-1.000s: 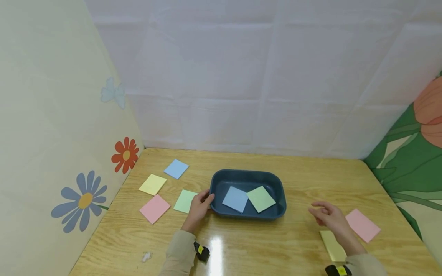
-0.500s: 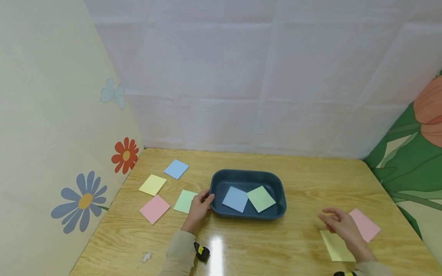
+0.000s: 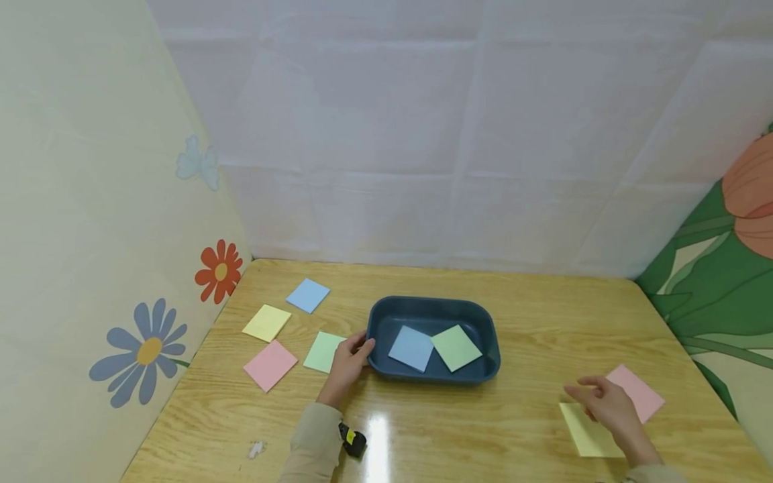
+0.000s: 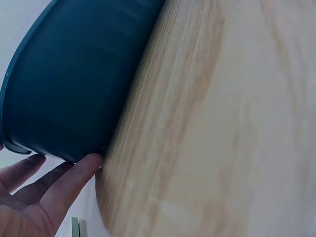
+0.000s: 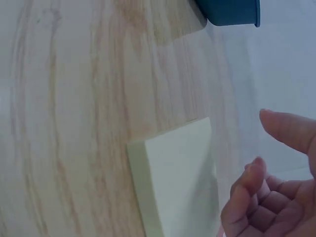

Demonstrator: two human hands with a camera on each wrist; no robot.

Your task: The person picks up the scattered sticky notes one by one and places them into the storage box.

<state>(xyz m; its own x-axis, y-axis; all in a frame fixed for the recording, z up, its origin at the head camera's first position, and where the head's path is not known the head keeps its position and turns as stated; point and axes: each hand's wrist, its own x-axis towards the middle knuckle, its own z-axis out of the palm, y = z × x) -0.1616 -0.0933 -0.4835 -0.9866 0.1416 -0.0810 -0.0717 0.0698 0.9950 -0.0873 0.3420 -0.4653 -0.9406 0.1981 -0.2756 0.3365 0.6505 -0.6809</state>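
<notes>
My left hand point(image 3: 347, 367) holds the left end of a dark blue rectangular tub point(image 3: 431, 381). In the left wrist view, its fingertips point(image 4: 89, 163) touch the tub's outer wall. A blue sticky-note pad point(image 3: 412, 349) and a green pad point(image 3: 457, 348) lie inside the tub. At the right, my right hand point(image 3: 608, 408) hovers over a yellow sticky-note pad point(image 3: 588, 437), fingers loosely bent and holding nothing. The right wrist view shows this thick pad point(image 5: 182, 177) apart from the thumb and fingers. Just beyond the hand lies a pink pad point(image 3: 640, 394), partly covered.
On the left side of the wooden table point(image 3: 447, 436) lie more pads: blue point(image 3: 308, 296), yellow point(image 3: 267, 323), pink point(image 3: 270, 366) and green point(image 3: 322, 351), the last partly behind my left hand. A white cloth point(image 3: 423, 134) hangs along the back edge, with flower-printed sheets at both sides.
My right hand has moved right and toward me, from left of the pads to above the yellow pad. My left hand and the tub have stayed still.
</notes>
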